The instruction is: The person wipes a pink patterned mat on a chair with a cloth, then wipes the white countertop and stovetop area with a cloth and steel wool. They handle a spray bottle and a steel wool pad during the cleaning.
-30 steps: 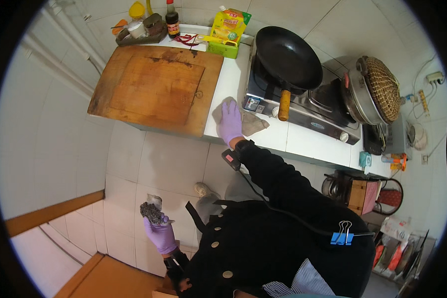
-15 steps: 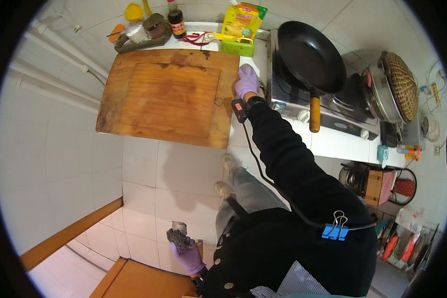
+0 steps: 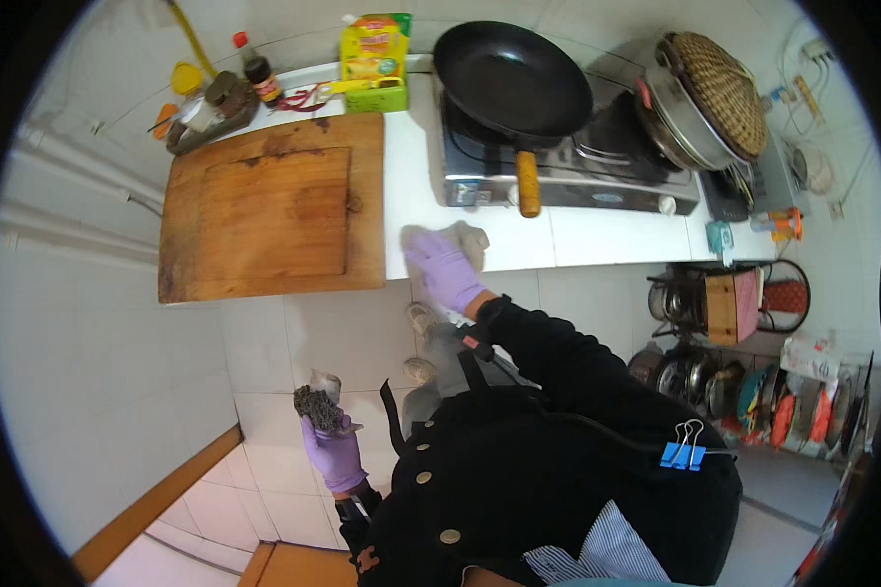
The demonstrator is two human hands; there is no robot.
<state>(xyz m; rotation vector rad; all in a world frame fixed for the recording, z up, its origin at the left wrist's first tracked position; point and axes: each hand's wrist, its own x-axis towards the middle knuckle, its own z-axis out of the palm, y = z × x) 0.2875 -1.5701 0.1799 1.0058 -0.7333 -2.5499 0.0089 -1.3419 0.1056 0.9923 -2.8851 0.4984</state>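
My right hand (image 3: 444,268), in a purple glove, presses a greyish cloth (image 3: 473,241) onto the white countertop (image 3: 509,245) near its front edge. Its palm covers part of the cloth, and the fingertips blur slightly. Down at the left, away from the counter, my left hand (image 3: 333,458), gloved in purple too, is closed around a dark grey steel wool scrubber (image 3: 318,409). A pale, whitish object (image 3: 326,383) shows just beyond the scrubber; I cannot make out its kind.
A wooden cutting board (image 3: 274,210) lies left of the cloth. A gas stove (image 3: 597,186) carries a black wok (image 3: 512,83) and a steel pot (image 3: 690,117) with a woven lid. Behind the board stand a sauce bottle (image 3: 257,70), a seasoning pouch (image 3: 374,54) and a condiment tray (image 3: 210,132).
My right hand and the cloth have come from between the board and the stove toward the counter's front edge. My left hand still holds the scrubber. The view has shifted right.
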